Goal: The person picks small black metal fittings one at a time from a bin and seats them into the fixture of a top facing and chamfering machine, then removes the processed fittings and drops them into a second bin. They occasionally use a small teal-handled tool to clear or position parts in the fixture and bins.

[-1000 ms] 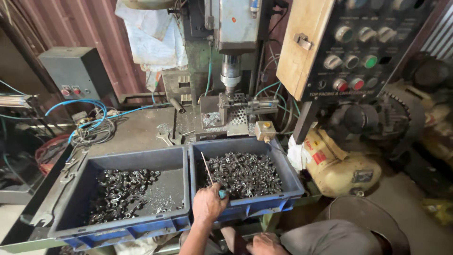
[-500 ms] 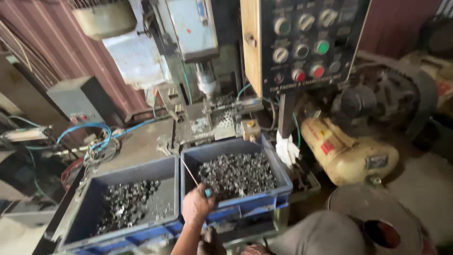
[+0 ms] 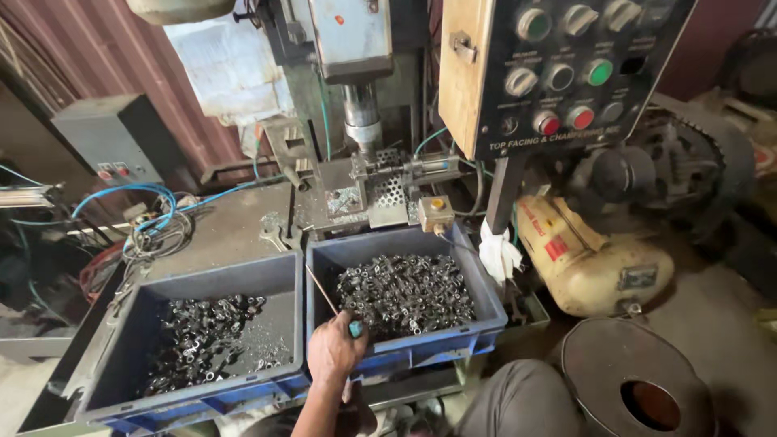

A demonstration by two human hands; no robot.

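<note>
Your left hand (image 3: 334, 350): grip pinched on thin rod (image 3: 322, 293) w/ teal handle; rod slants up-left from fist, over near-left corner of right blue bin (image 3: 486, 299) of metal parts (image 3: 405, 293). Right hand out of view.

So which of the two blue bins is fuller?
The right blue bin, beside the left hand: its metal parts are heaped, while the left blue bin shows bare floor.

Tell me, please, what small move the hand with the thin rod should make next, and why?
Probably tip the rod forward into the pile of small metal parts. The left hand grips its teal handle at the near wall of the right blue bin, and the rod's tip points away from the pile, toward the left bin.
</note>
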